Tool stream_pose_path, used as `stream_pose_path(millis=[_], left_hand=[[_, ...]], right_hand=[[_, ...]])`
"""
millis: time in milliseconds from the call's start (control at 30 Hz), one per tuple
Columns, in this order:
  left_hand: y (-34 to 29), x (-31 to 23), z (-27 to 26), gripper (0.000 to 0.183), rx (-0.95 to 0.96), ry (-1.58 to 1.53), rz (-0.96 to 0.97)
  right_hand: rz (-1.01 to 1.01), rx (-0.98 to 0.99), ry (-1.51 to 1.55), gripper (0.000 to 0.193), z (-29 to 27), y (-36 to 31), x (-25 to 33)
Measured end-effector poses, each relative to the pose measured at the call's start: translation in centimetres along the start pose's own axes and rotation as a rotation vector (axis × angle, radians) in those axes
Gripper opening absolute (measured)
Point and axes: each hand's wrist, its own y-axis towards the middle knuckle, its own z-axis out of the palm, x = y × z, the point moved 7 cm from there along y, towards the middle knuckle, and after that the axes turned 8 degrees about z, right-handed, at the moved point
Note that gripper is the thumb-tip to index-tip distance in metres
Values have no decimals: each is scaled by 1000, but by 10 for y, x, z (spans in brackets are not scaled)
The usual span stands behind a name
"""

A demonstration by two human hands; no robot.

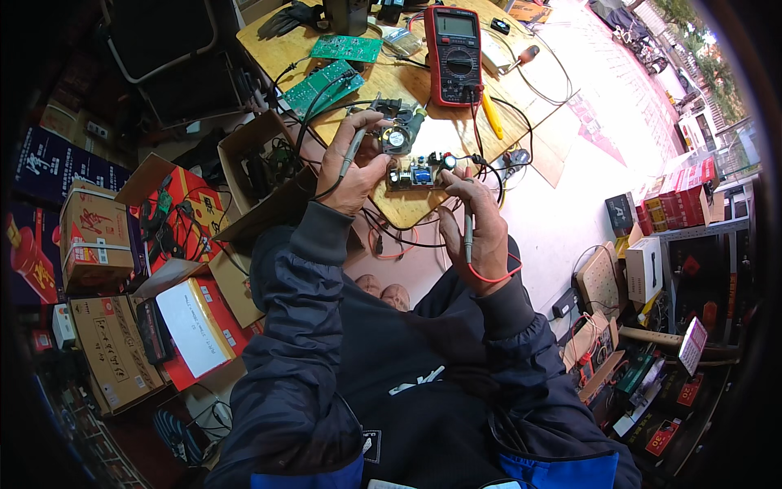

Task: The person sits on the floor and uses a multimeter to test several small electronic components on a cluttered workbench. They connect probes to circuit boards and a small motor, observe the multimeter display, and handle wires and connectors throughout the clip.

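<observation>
My left hand (352, 169) is closed around a grey test probe (352, 153) with a black lead. Its fingertips are beside a small square fan (396, 139); I cannot tell whether they grip it. My right hand (482, 218) holds another test probe (467, 230), this one with a red lead. Between the hands, a small circuit board (420, 174) with a blue transformer lies near the table's front edge, and the fingers of my right hand are at its right end. A red multimeter (453, 59) rests farther back. A green-handled tool (417, 122) is beside the fan.
Two green circuit boards (345, 49) lie on the wooden table (391, 213) at the back left, near a black glove (292, 19). A yellow-handled tool (492, 116) and loose cables are on the right. An open carton (259, 155) stands left, with several boxes beyond it.
</observation>
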Motion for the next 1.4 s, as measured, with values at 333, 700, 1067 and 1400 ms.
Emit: stream_pose_path(millis=[333, 700, 1067, 1400], left_hand=[[-9, -3, -8, 57, -64, 58, 2], [-32, -3, -28, 50, -221, 174, 28], [-46, -5, -36, 47, -292, 200, 1], [-54, -9, -19, 42, -223, 344, 20]], right_hand=[[20, -7, 44, 41, 0, 1, -6], [-4, -42, 116, 45, 2, 1, -8], [5, -43, 121, 46, 1, 1, -5], [31, -53, 136, 48, -1, 0, -10]])
